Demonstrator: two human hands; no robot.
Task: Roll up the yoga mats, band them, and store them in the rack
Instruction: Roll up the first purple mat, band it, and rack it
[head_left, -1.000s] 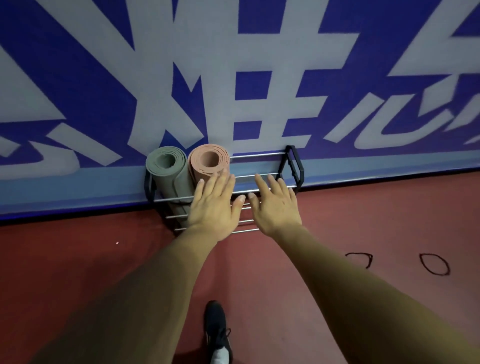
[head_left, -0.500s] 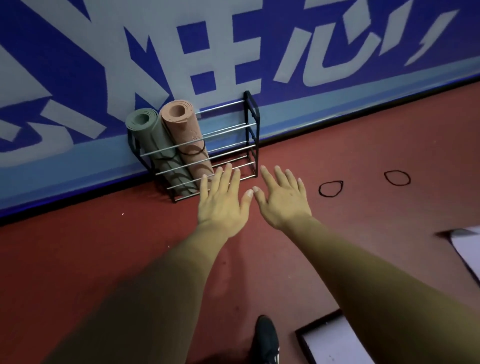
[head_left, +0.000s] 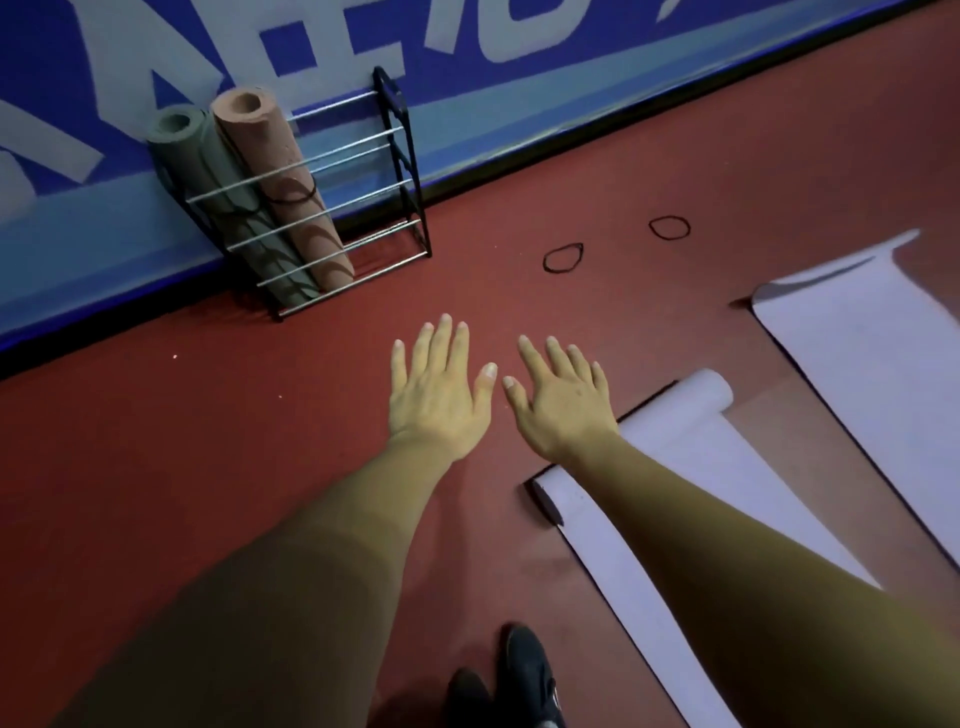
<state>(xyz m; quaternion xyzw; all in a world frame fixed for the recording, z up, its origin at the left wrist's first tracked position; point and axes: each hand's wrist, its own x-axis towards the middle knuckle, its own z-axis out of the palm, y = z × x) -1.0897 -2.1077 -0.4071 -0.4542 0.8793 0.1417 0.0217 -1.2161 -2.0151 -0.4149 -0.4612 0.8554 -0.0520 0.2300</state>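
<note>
Both hands are held flat over the red floor (head_left: 208, 441), fingers straight and spread, and nothing is gripped. The left hand (head_left: 441, 395) is just beside the right hand (head_left: 561, 400). Under the right arm a white mat (head_left: 691, 447) is seen, partly rolled at its far end. A second white mat (head_left: 857, 338) is laid flat farther right. Ahead of the hands a near band (head_left: 545, 260) and a far band (head_left: 669, 238) are left on the floor. Well off to the left the rack (head_left: 410, 171) is stood by the blue wall, and two rolled mats are kept in it, a green mat (head_left: 208, 161) and a pink mat (head_left: 280, 171).
</note>
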